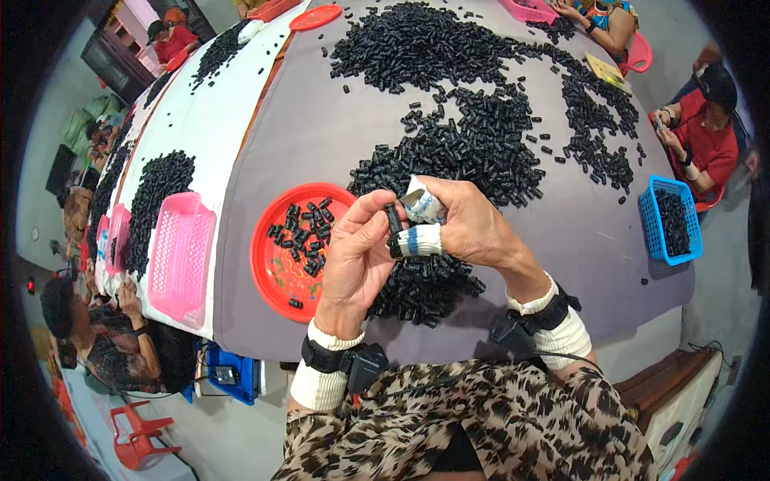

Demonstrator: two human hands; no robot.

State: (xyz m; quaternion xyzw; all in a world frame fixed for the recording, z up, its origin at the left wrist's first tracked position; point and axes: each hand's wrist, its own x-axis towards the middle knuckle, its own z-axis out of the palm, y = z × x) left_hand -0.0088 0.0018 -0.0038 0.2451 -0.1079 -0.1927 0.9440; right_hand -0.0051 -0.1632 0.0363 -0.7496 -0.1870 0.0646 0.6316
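My left hand pinches a small black cylindrical part between thumb and fingertips, above the table. Close against it, my right hand is closed, with white and blue wrapping around its finger and thumb. A small grey blade-like piece pokes out of the wrapping near the black part; its grip is hidden in the hand. Behind and below both hands spreads a large heap of similar black parts. To the left is a round red tray with several of these parts in it.
A pink basket stands left of the red tray. At the right table edge, a blue basket holds black parts. More heaps lie farther back. People sit around the table, one in red at the right. A red chair stands lower left.
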